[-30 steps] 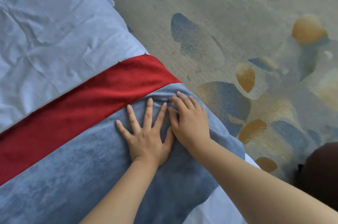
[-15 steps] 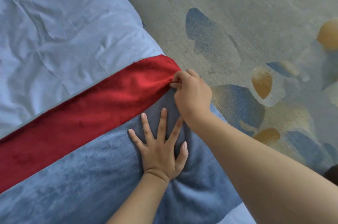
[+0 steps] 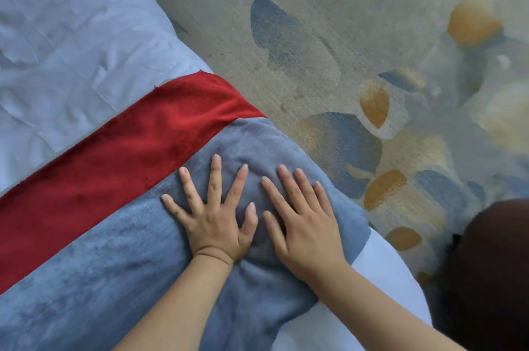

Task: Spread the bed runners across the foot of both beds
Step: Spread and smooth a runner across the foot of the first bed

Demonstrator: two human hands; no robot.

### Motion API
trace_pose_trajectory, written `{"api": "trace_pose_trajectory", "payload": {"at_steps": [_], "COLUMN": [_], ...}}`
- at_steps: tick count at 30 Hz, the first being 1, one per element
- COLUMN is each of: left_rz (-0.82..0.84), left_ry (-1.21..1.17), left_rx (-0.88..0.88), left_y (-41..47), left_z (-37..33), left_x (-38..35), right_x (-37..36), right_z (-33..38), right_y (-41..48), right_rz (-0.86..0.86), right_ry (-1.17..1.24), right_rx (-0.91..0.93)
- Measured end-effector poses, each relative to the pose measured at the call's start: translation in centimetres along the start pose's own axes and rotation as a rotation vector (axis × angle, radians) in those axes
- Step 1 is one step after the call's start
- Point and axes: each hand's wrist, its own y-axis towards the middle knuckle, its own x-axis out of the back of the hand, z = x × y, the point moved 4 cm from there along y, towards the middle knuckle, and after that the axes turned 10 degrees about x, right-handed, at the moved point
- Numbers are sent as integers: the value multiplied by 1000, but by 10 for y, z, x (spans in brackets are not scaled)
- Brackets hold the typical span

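Left hand (image 3: 213, 217) flat on the grey-blue part of the bed runner (image 3: 120, 264), palm down, fingers splayed wide and pointing up the bed toward the red band (image 3: 137, 150), thumb out to the right; gripping nothing, simply pressing on the cloth. Right hand (image 3: 303, 224) just beside it, also flat and palm down, fingers held closer together and angled up and to the left, thumb nearly meeting the left thumb; likewise released, nothing grasped. Both forearms bare, entering from the bottom edge, the right one crossing over the white sheet corner (image 3: 380, 273) before reaching the runner.

Runner draped over the corner of the bed, red band along its far side and grey-blue pile on the near side. Beyond the red band, wrinkled white bedding (image 3: 71, 50). To the right of the runner, patterned carpet (image 3: 329, 35) with blue and ochre blotches. Off the runner's lower right, past the white sheet corner, a dark rounded shape (image 3: 486, 273) on the carpet, too blurred to identify. Slight puckers in the grey-blue pile below and between the two hands.

Long axis of the runner diagonal, from the lower left edge up to the right, ending at the bed's edge where the cloth bends down toward the carpet. Red band parallel to that axis, its end close above the left fingertips.
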Motion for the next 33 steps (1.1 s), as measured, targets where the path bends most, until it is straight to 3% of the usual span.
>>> {"api": "trace_pose_trajectory", "payload": {"at_steps": [5,15,21,29,33], "left_rz": [-29,6,79,95,139], "left_ry": [3,-29,7,25,24], "left_rx": [2,30,-20,271,270], "left_y": [-2,-2,-18,-75,-87], "left_z": [0,-4,33,167,185], "left_x": [-1,15,34,36,32], "right_x": [13,11,-9,-66,-85], "right_z": [-36,-25,68,156,157], "right_y": [-36,-26,2,3,-4], "right_rz": [79,116,109,70,45], "right_ry": [-19,-27,-45,-44,-94], "right_rx": [-336,-350,124,368,419]}}
